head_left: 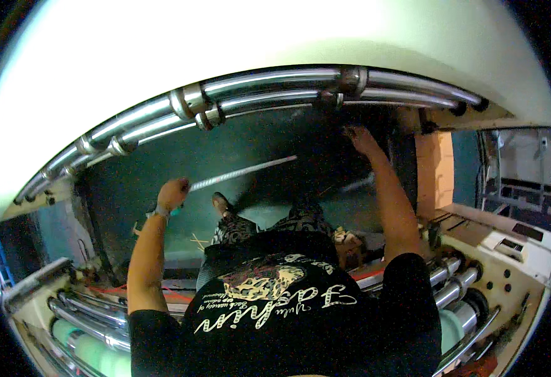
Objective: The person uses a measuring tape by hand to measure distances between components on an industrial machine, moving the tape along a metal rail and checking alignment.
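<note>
A long, straight white ruler (pixel 241 173) with fine marks along it is in my left hand (pixel 173 193). The fingers close round one end, and the other end points right and away from me, over the dark floor. A watch (pixel 161 212) is on the left wrist. My right hand (pixel 360 139) reaches forward into deep shadow, just below the far metal bars. Its fingers look apart, with nothing visible in them, though the tips are dim. I cannot tell if they touch anything.
Chrome bars (pixel 269 81) with collars run across ahead of me under a large white machine cover (pixel 256 31). More rollers (pixel 93 323) lie behind me on both sides. My shoes (pixel 221 202) stand on the dark green floor (pixel 143 166). An orange panel (pixel 436 169) is at the right.
</note>
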The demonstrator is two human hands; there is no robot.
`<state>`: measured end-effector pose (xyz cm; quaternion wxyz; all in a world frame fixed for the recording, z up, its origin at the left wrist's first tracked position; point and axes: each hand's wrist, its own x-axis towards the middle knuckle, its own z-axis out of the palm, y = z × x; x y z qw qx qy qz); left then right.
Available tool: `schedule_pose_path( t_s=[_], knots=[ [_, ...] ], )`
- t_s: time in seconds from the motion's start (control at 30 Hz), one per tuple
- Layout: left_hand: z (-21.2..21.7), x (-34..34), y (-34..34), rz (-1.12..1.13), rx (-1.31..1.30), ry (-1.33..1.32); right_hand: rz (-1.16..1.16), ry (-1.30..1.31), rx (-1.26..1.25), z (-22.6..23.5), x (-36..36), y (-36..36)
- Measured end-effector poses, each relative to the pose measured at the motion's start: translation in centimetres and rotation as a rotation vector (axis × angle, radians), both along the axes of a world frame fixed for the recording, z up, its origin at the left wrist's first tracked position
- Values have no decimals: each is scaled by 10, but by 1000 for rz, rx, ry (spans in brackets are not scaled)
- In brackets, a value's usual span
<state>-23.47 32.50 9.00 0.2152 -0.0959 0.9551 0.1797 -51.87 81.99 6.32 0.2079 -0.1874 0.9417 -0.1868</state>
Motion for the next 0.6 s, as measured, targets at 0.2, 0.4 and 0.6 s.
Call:
schedule_pose_path(
  t_s=[0.2,0.4,0.6],
  knots=[
    [-20,103,-28,180,-5,-135,140,400,-157,3,-10,-22],
    [-38,149,-30,238,-69,-205,300,565,-108,26,-16,-39],
    [-93,161,-45,566,330,-174,168,531,-20,1,-35,-44]
  ],
)
